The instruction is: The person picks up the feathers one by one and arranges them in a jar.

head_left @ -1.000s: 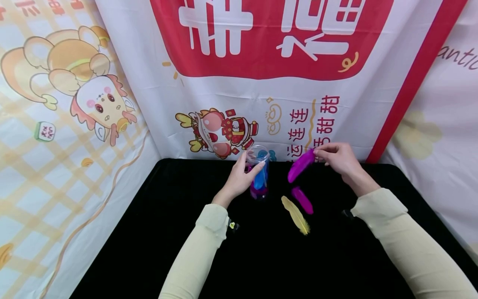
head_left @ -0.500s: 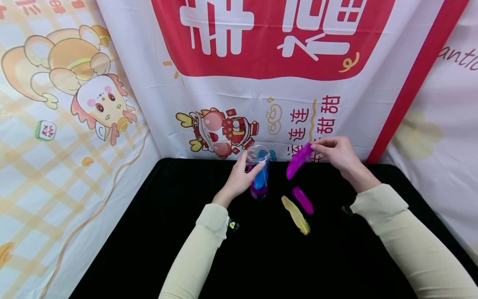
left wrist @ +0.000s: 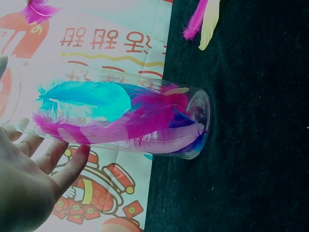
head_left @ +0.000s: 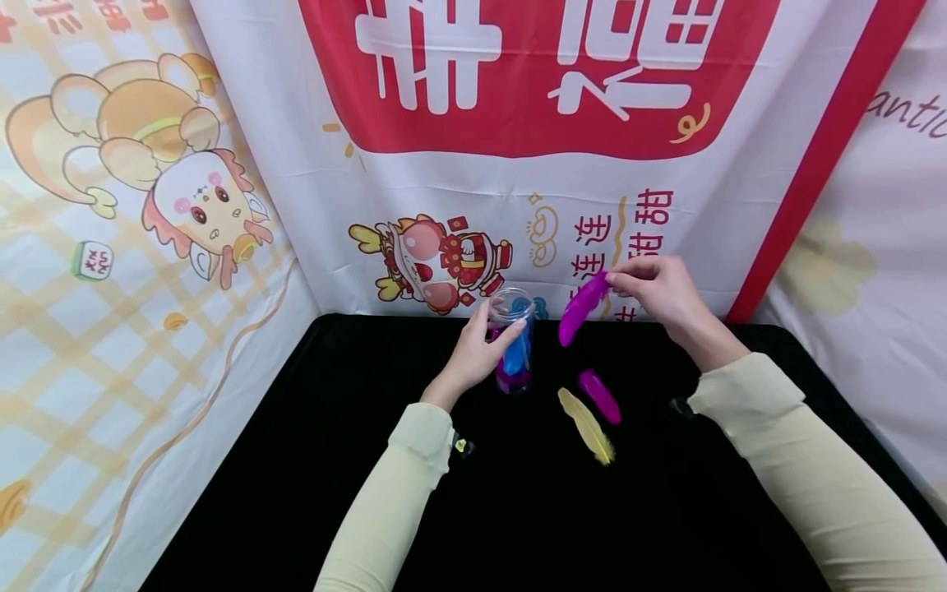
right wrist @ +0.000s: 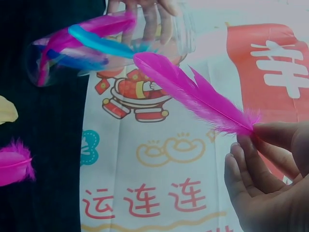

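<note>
My left hand (head_left: pixel 473 352) grips a clear plastic jar (head_left: pixel 521 366) around its upper part, and the jar stands upright at the back of the black table. Inside, the left wrist view shows a turquoise feather (left wrist: pixel 91 99), several magenta and pale pink feathers and some dark blue. To the right of the jar, my right hand (head_left: pixel 660 294) pinches a magenta feather (head_left: pixel 582 309) by its quill between thumb and fingertips. Its broad tip slopes down and left toward the jar; in the right wrist view that tip (right wrist: pixel 149 63) overlaps the jar below its mouth.
Another magenta feather (head_left: pixel 600 396) and a yellow feather (head_left: pixel 586 426) lie on the black tabletop (head_left: pixel 370 493) in front of the jar and to its right. A printed white and red cloth (head_left: pixel 311 205) hangs right behind the table, with further cloths at both sides.
My right hand has risen and moved left with the magenta feather, bringing it closer to the jar. The left hand, the jar and the feathers on the table have stayed in place.
</note>
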Demonstrator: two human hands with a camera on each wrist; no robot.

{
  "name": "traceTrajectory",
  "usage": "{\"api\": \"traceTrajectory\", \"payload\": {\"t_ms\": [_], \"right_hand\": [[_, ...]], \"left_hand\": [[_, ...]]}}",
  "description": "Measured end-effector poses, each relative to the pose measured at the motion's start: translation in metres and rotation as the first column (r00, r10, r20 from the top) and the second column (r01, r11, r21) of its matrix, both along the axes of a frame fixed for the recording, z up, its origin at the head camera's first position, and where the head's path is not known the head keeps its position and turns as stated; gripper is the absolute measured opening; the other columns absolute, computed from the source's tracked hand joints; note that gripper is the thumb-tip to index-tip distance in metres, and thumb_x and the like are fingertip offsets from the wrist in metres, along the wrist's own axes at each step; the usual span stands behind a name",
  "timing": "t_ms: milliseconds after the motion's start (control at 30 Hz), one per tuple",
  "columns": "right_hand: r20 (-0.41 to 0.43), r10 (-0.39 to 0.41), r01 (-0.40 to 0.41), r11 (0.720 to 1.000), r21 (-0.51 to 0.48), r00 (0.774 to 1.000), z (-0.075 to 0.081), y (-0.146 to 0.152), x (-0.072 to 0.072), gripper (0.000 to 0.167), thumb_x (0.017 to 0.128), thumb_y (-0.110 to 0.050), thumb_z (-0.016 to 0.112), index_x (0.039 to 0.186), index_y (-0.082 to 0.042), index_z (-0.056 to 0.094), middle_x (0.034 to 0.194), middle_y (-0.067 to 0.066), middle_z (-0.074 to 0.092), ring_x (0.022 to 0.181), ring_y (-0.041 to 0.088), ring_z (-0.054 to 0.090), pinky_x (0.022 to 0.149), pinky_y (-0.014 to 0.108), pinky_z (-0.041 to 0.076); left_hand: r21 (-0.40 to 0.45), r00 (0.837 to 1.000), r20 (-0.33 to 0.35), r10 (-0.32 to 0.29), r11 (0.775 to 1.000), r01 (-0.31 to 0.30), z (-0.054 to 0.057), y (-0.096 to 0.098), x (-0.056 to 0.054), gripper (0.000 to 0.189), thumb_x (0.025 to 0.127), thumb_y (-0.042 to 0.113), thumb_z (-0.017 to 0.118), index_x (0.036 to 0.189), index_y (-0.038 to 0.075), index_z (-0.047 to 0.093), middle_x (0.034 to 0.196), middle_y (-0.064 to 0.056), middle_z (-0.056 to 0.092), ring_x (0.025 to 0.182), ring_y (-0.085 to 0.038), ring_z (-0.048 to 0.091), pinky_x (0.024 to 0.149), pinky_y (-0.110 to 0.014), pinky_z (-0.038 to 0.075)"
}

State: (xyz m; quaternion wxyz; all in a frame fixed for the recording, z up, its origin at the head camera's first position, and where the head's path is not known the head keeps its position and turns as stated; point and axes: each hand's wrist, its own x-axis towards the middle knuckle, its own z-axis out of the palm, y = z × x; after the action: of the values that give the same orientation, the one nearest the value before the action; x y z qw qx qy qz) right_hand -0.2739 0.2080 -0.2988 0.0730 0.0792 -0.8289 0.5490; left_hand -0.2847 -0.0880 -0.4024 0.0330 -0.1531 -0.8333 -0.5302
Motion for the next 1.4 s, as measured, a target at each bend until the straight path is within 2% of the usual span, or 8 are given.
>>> {"api": "traceTrajectory", "payload": {"t_ms": [167,367,600,733,1033,1233,1400], "right_hand": [[-0.041,0.020,-0.020,1.000,0.001,0.999,0.005,-0.006,0.000,0.028,0.096,-0.019,0.074,0.109,0.006,0.075,0.087,-0.001,0.078,0.079,0.011,0.070,0.072,0.023,0.057],[-0.052,0.024,-0.024,1.000,0.009,0.998,0.011,-0.012,0.002,0.029,0.096,-0.021,0.074,0.109,0.004,0.076,0.083,-0.009,0.076,0.078,0.009,0.070,0.071,0.024,0.056],[-0.074,0.034,-0.033,0.999,0.011,0.997,0.020,-0.018,0.002,0.029,0.096,-0.023,0.075,0.110,0.003,0.077,0.086,-0.005,0.077,0.078,0.011,0.068,0.068,0.027,0.054],[-0.070,0.035,-0.034,0.999,0.009,0.997,0.025,-0.022,0.003,0.030,0.095,-0.025,0.076,0.111,0.000,0.077,0.085,-0.009,0.076,0.081,0.012,0.066,0.068,0.027,0.052],[-0.142,0.042,-0.044,0.999,-0.014,0.989,0.035,-0.037,0.002,0.026,0.094,-0.022,0.077,0.108,0.000,0.078,0.087,-0.002,0.077,0.079,0.011,0.068,0.072,0.027,0.051],[-0.158,0.036,-0.038,0.999,-0.010,0.987,0.038,-0.046,0.000,0.024,0.094,-0.022,0.077,0.106,-0.001,0.079,0.090,0.001,0.077,0.084,0.015,0.066,0.073,0.024,0.052],[-0.177,0.028,-0.030,1.000,-0.009,0.984,0.037,-0.052,-0.001,0.023,0.095,-0.021,0.076,0.106,-0.002,0.079,0.092,0.002,0.077,0.086,0.015,0.065,0.073,0.023,0.052]], "left_hand": [[0.004,1.000,0.012,0.001,1.000,-0.001,0.000,-0.001,0.001,0.079,0.096,0.065,0.058,0.156,0.019,0.035,0.149,-0.004,0.048,0.130,-0.027,0.055,0.108,-0.046,0.048],[0.001,1.000,0.018,0.003,1.000,-0.003,0.001,-0.001,0.001,0.079,0.096,0.065,0.058,0.157,0.020,0.034,0.150,-0.003,0.047,0.131,-0.027,0.054,0.109,-0.047,0.047],[0.008,1.000,0.024,0.001,1.000,-0.001,0.001,-0.001,0.001,0.078,0.097,0.064,0.058,0.157,0.019,0.034,0.151,-0.004,0.046,0.131,-0.027,0.054,0.108,-0.048,0.047],[0.012,1.000,0.026,0.001,1.000,-0.001,0.001,-0.001,0.002,0.078,0.096,0.064,0.059,0.156,0.020,0.035,0.150,-0.003,0.047,0.130,-0.026,0.055,0.108,-0.047,0.047],[0.029,0.999,0.031,-0.025,0.999,0.024,0.000,-0.004,-0.001,0.081,0.094,0.068,0.059,0.157,0.023,0.033,0.154,-0.002,0.044,0.133,-0.027,0.052,0.110,-0.049,0.045],[0.037,0.998,0.054,-0.038,0.999,0.036,-0.001,-0.004,-0.003,0.081,0.096,0.065,0.059,0.158,0.022,0.032,0.154,-0.007,0.044,0.134,-0.027,0.051,0.109,-0.051,0.045],[0.030,0.998,0.058,-0.032,0.999,0.030,-0.002,-0.005,-0.003,0.080,0.095,0.066,0.059,0.157,0.024,0.032,0.153,-0.004,0.046,0.133,-0.026,0.051,0.109,-0.050,0.045]]}}
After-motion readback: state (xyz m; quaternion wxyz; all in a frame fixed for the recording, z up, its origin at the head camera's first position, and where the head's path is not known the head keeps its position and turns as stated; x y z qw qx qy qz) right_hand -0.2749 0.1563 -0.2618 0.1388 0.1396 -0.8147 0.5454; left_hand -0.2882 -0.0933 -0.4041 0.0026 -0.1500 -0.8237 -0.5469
